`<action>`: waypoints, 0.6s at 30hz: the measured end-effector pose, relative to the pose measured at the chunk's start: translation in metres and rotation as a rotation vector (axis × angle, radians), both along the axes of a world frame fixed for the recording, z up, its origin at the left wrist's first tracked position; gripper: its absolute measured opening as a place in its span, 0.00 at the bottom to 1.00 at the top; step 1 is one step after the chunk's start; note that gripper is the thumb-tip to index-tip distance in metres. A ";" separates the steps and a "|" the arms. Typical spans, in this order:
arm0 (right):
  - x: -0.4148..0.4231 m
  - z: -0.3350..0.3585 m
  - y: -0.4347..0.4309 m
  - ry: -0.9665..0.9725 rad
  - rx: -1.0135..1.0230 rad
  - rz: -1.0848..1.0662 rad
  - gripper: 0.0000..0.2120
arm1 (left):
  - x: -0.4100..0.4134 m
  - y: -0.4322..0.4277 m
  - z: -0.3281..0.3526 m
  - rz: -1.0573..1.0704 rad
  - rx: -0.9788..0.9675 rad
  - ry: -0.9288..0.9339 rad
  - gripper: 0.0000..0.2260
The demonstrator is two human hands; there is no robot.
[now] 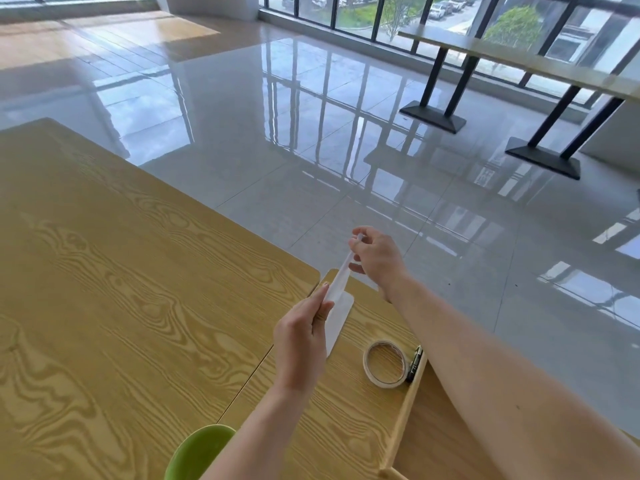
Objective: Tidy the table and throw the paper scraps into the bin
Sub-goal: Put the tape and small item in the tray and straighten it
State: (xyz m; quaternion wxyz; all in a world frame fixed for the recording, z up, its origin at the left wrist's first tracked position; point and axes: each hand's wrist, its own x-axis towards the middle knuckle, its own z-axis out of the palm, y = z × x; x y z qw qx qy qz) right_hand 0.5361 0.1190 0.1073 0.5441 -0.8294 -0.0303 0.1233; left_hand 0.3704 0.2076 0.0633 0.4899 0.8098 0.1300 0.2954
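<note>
A white paper strip (338,299) hangs in the air above the wooden table (131,289), near its far right corner. My left hand (301,344) pinches the strip's lower, wider part. My right hand (375,259) pinches its narrow upper end between thumb and fingers, out past the table edge. The strip is stretched between both hands and looks partly twisted or folded. No bin shows in the head view.
A roll of pale tape (385,364) lies on the table's right side, with a small black object (415,362) at the edge beside it. A green rounded object (197,452) sits at the bottom edge. Glossy tiled floor and another table (519,60) lie beyond.
</note>
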 end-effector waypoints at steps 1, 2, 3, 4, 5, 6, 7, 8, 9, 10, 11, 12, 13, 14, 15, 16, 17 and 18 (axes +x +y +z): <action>0.002 -0.001 0.001 -0.006 -0.001 -0.002 0.12 | 0.002 0.001 -0.001 0.004 -0.001 -0.002 0.14; 0.003 -0.001 0.003 -0.010 0.000 -0.005 0.12 | 0.004 0.002 -0.002 0.007 0.000 -0.006 0.14; 0.004 -0.002 0.004 -0.009 0.005 -0.009 0.12 | 0.005 0.003 -0.002 0.009 0.006 -0.013 0.14; 0.005 -0.001 0.004 -0.005 0.011 -0.012 0.12 | 0.006 0.004 -0.003 0.012 0.016 -0.019 0.14; 0.006 -0.001 0.005 -0.001 0.016 -0.014 0.12 | 0.008 0.006 -0.004 0.015 0.028 -0.025 0.14; 0.007 -0.001 0.006 0.001 0.019 -0.017 0.12 | 0.009 0.007 -0.005 0.018 0.036 -0.030 0.14; 0.008 -0.001 0.006 0.002 0.021 -0.018 0.12 | 0.010 0.008 -0.006 0.021 0.041 -0.034 0.14; 0.008 -0.002 0.007 0.002 0.023 -0.019 0.12 | 0.011 0.009 -0.006 0.021 0.042 -0.036 0.14; 0.009 -0.002 0.008 0.001 0.024 -0.020 0.13 | 0.012 0.009 -0.007 0.020 0.041 -0.035 0.14; 0.010 -0.003 0.008 0.001 0.025 -0.019 0.13 | 0.013 0.010 -0.007 0.017 0.040 -0.033 0.14; 0.010 -0.003 0.008 -0.001 0.027 -0.018 0.12 | 0.013 0.010 -0.007 0.015 0.041 -0.031 0.14; 0.010 -0.004 0.008 -0.003 0.032 -0.015 0.12 | 0.012 0.011 -0.006 0.010 0.043 -0.028 0.14; 0.010 -0.005 0.007 -0.003 0.039 -0.012 0.12 | 0.012 0.011 -0.006 0.004 0.045 -0.025 0.14; 0.010 -0.006 0.006 0.001 0.048 -0.009 0.12 | 0.011 0.011 -0.005 0.000 0.050 -0.023 0.14; 0.010 -0.006 0.006 0.007 0.057 -0.008 0.12 | 0.011 0.011 -0.004 -0.002 0.062 -0.022 0.14; 0.010 -0.006 0.005 0.011 0.061 -0.007 0.12 | 0.011 0.011 -0.003 -0.003 0.083 -0.024 0.14; 0.010 -0.006 0.005 0.011 0.058 -0.005 0.12 | 0.010 0.011 -0.002 -0.005 0.113 -0.025 0.14; 0.010 -0.006 0.005 0.008 0.052 -0.004 0.12 | 0.010 0.012 -0.001 -0.010 0.151 -0.023 0.15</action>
